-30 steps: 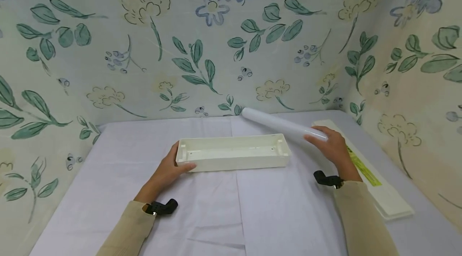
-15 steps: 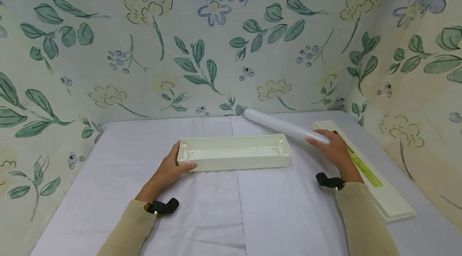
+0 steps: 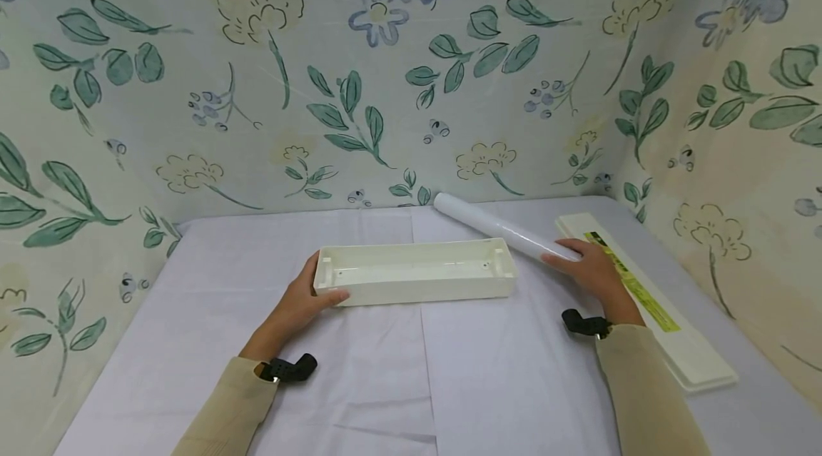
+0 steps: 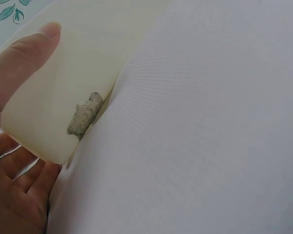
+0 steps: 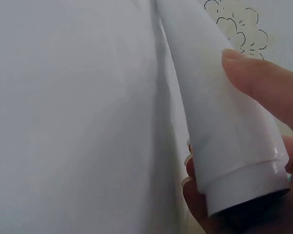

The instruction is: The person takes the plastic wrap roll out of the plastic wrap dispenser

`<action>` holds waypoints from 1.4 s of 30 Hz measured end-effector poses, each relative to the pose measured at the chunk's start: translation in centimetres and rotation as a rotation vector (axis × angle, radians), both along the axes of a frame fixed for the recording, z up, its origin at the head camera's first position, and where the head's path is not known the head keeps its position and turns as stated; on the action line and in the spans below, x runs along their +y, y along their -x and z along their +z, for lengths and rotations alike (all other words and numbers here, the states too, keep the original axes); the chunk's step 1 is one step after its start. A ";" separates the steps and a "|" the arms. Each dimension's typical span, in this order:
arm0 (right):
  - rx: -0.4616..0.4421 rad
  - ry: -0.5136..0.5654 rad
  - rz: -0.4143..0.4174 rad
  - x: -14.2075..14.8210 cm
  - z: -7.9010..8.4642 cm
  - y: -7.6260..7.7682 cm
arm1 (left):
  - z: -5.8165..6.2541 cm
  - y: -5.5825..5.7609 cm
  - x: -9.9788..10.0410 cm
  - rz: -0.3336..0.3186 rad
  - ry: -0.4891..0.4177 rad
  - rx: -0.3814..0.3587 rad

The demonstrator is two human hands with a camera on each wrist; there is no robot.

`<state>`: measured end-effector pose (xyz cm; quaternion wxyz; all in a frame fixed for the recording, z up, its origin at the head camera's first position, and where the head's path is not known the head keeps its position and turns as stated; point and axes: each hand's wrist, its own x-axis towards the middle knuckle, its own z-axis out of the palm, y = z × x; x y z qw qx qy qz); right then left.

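Note:
A long cream open-topped box (image 3: 411, 292) lies crosswise on the cloth. My left hand (image 3: 308, 302) grips its left end, thumb on the front wall and fingers behind the end; the left wrist view shows a grey smudge on the box wall (image 4: 44, 102). To the right, my right hand (image 3: 591, 270) holds the near end of a glossy white roll of plastic wrap (image 3: 494, 223). The roll slants away toward the back wall. In the right wrist view the thumb lies along one side of the roll (image 5: 219, 107) with fingertips on the other, and the roll's hollow end shows dark.
A long cream lid (image 3: 696, 363) with a yellow label (image 3: 648, 299) lies slanted at the right, partly behind the right hand. White cloth (image 3: 359, 384) covers the table. Flower-patterned fabric (image 3: 385, 85) rises at the back and sides.
The right hand has turned slightly, its thumb and fingers now covering more of the roll's near end. The left hand and the box have stayed in place.

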<state>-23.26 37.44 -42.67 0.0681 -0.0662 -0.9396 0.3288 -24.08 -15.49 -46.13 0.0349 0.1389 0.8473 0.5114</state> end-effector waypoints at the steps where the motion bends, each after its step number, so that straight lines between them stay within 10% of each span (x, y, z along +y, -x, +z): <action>1: -0.020 -0.008 -0.005 0.0 0.0 0.0 | 0.0 0.0 0.0 0.004 0.003 -0.001; 19: -0.094 -0.070 -0.023 -1.0 -0.1 0.2 | -0.1 0.1 0.0 0.018 0.018 0.002; 42: 0.024 -0.060 0.069 -2.0 0.6 0.5 | -0.1 0.5 0.0 -0.010 -0.056 -0.033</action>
